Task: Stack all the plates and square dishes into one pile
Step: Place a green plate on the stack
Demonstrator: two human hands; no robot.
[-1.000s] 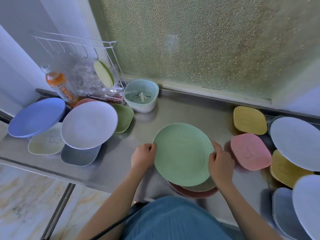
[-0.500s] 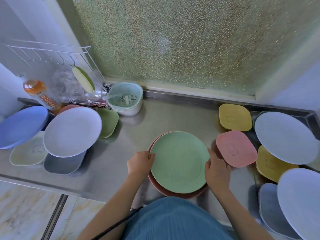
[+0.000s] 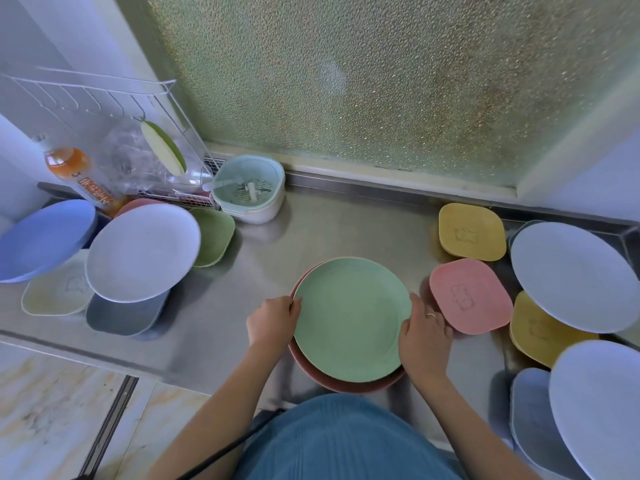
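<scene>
A green round plate [image 3: 351,317] lies on a pink round plate [image 3: 346,384] at the front middle of the steel counter [image 3: 329,233]. My left hand [image 3: 273,320] grips the green plate's left rim and my right hand [image 3: 424,336] grips its right rim. To the right sit a pink square dish [image 3: 469,299], two yellow square dishes [image 3: 471,232] [image 3: 540,332], a white plate [image 3: 571,275], another white plate [image 3: 599,407] and a grey-blue square dish [image 3: 530,414]. On the left are a blue plate [image 3: 41,237], a white plate [image 3: 142,251], a cream square dish [image 3: 57,289], a grey square dish [image 3: 124,315] and a green square dish [image 3: 214,235].
A white wire rack [image 3: 114,109] with a hanging green piece stands at the back left beside an orange drink bottle [image 3: 79,178]. A pale green strainer tub [image 3: 249,190] sits by the frosted window. The counter's front edge runs just below the pile.
The green plate has come down and settled over the pink plate, which now shows as a rim around it. Both hands have stayed on its rim. The camera has shifted a little.
</scene>
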